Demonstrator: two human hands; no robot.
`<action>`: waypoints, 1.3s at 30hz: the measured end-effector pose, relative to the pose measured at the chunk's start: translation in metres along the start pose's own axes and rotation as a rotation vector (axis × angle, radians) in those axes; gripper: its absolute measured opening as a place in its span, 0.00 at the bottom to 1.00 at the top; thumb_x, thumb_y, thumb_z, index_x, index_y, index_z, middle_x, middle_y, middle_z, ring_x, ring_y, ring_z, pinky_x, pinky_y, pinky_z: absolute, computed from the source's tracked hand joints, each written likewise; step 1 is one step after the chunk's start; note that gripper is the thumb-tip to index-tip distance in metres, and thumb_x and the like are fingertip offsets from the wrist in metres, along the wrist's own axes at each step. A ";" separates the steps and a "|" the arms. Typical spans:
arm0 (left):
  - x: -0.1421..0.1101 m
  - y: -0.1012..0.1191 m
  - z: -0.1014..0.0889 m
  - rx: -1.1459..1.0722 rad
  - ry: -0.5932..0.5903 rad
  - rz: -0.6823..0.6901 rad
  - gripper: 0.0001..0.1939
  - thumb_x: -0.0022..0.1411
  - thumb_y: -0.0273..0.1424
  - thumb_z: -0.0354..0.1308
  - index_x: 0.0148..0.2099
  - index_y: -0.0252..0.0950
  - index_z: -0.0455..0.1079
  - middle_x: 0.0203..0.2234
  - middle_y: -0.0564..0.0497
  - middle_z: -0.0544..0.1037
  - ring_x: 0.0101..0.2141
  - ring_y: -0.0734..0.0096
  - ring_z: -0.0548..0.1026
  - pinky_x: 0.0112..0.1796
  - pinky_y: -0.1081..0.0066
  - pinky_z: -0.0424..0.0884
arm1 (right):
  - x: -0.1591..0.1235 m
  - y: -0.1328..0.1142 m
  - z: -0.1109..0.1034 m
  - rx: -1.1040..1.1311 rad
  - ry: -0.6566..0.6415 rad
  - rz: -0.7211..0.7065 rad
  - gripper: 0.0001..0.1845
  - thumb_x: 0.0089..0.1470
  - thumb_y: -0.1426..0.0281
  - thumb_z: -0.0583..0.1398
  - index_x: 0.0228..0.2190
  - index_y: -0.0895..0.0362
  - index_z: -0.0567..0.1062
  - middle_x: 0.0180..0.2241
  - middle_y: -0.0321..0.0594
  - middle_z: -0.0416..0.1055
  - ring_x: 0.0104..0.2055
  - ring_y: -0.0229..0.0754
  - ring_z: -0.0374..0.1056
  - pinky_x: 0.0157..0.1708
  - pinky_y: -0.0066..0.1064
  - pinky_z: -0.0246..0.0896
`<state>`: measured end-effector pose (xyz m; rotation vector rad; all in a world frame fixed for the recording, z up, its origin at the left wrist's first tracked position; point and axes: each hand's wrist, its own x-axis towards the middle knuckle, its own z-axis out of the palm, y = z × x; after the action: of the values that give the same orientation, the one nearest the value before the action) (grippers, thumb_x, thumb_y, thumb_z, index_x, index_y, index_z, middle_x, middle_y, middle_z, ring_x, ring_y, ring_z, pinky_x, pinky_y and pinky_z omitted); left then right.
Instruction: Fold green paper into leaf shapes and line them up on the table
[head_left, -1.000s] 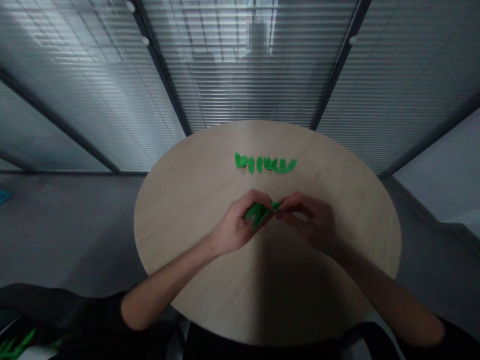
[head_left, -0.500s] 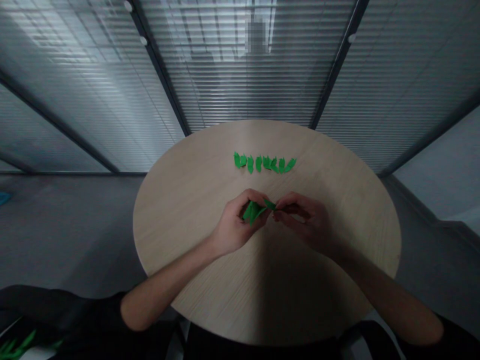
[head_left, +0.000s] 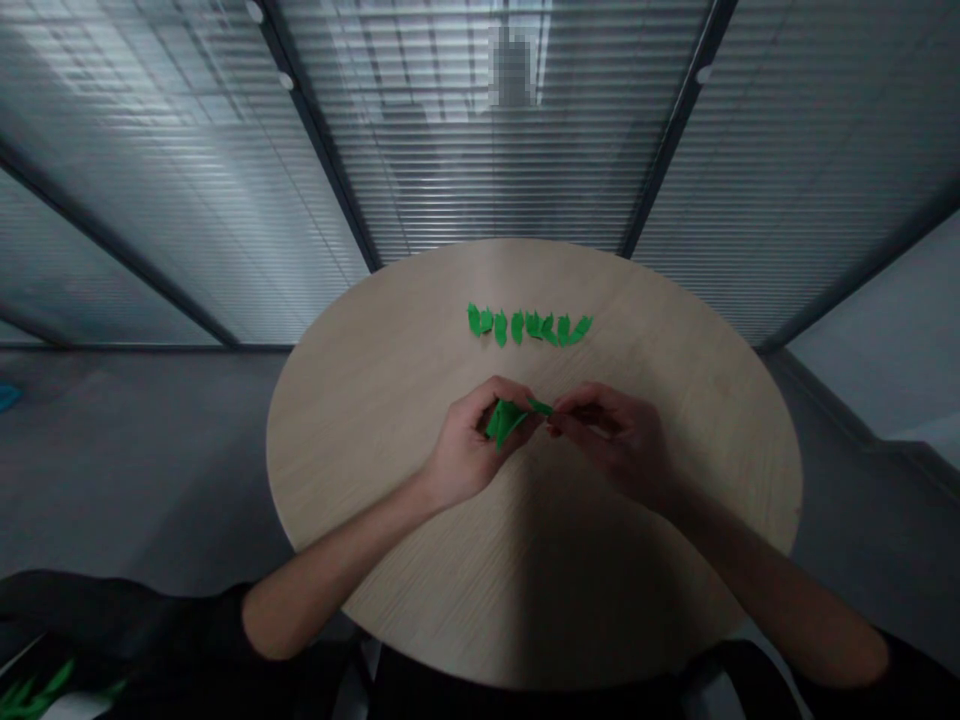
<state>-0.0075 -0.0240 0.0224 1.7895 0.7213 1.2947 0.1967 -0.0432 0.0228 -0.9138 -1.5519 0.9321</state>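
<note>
Over the middle of the round wooden table (head_left: 390, 560), my left hand (head_left: 469, 450) is closed around a small folded green paper piece (head_left: 506, 420). My right hand (head_left: 615, 440) pinches the paper's right tip with thumb and forefinger. Both hands hover close together just above the tabletop. Farther back on the table lies a row of several finished green folded paper pieces (head_left: 529, 326), side by side.
Glass walls with horizontal blinds (head_left: 480, 150) stand behind the table. More green paper bits (head_left: 30, 690) show at the bottom left corner near my dark sleeve. Grey floor surrounds the table.
The green piece has been gathered tighter between my fingers; its lower point no longer sticks out. Both hands have shifted slightly toward the far side.
</note>
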 end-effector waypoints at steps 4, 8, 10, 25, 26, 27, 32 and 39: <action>0.000 -0.001 -0.001 -0.013 0.007 0.016 0.06 0.65 0.28 0.66 0.40 0.37 0.70 0.37 0.50 0.79 0.34 0.73 0.77 0.35 0.72 0.74 | 0.000 0.000 0.001 0.004 -0.016 0.000 0.09 0.58 0.63 0.69 0.35 0.54 0.79 0.31 0.38 0.82 0.33 0.40 0.81 0.35 0.29 0.78; -0.001 -0.001 0.000 -0.016 -0.019 -0.025 0.06 0.65 0.29 0.66 0.41 0.37 0.70 0.37 0.49 0.79 0.33 0.72 0.78 0.34 0.71 0.75 | -0.001 0.000 0.001 0.009 -0.013 0.019 0.08 0.58 0.64 0.70 0.34 0.54 0.80 0.32 0.38 0.82 0.34 0.40 0.81 0.36 0.29 0.78; -0.002 -0.002 0.001 -0.017 -0.029 -0.010 0.07 0.66 0.29 0.66 0.41 0.38 0.70 0.37 0.48 0.80 0.34 0.72 0.78 0.34 0.71 0.75 | -0.001 -0.001 0.000 0.018 -0.013 0.022 0.07 0.58 0.65 0.69 0.33 0.54 0.80 0.30 0.38 0.81 0.33 0.39 0.80 0.35 0.27 0.77; 0.000 -0.004 0.001 0.069 0.044 0.139 0.06 0.66 0.29 0.67 0.40 0.39 0.72 0.41 0.48 0.77 0.41 0.68 0.77 0.42 0.65 0.75 | -0.002 -0.003 0.005 -0.050 0.042 -0.057 0.04 0.56 0.70 0.68 0.31 0.54 0.77 0.29 0.36 0.78 0.31 0.36 0.77 0.34 0.26 0.76; 0.000 -0.003 0.001 0.070 0.045 0.135 0.06 0.66 0.29 0.67 0.40 0.39 0.72 0.42 0.48 0.77 0.42 0.68 0.77 0.42 0.64 0.75 | -0.002 -0.003 0.005 -0.059 0.045 -0.068 0.04 0.56 0.70 0.68 0.31 0.54 0.77 0.30 0.36 0.78 0.31 0.37 0.77 0.35 0.27 0.76; 0.000 -0.002 0.001 0.072 0.042 0.128 0.06 0.66 0.29 0.67 0.41 0.39 0.72 0.43 0.47 0.77 0.42 0.67 0.77 0.43 0.64 0.75 | -0.003 -0.004 0.005 -0.069 0.049 -0.078 0.04 0.56 0.70 0.68 0.31 0.54 0.77 0.30 0.36 0.78 0.31 0.37 0.77 0.35 0.27 0.76; 0.001 0.000 0.002 0.069 0.022 0.079 0.05 0.66 0.29 0.66 0.41 0.39 0.71 0.40 0.48 0.77 0.40 0.67 0.77 0.41 0.63 0.76 | -0.002 -0.005 0.006 -0.101 0.069 -0.141 0.04 0.58 0.70 0.67 0.31 0.53 0.77 0.30 0.36 0.77 0.31 0.37 0.76 0.35 0.29 0.77; -0.001 -0.004 0.001 0.113 0.035 0.170 0.05 0.66 0.28 0.66 0.41 0.40 0.72 0.39 0.48 0.78 0.39 0.68 0.78 0.41 0.64 0.75 | -0.004 -0.001 0.007 -0.084 0.088 -0.103 0.07 0.57 0.68 0.69 0.36 0.52 0.76 0.33 0.36 0.78 0.33 0.38 0.78 0.37 0.30 0.79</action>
<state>-0.0066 -0.0232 0.0184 1.9580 0.6855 1.4240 0.1904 -0.0482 0.0217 -0.9131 -1.5564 0.7495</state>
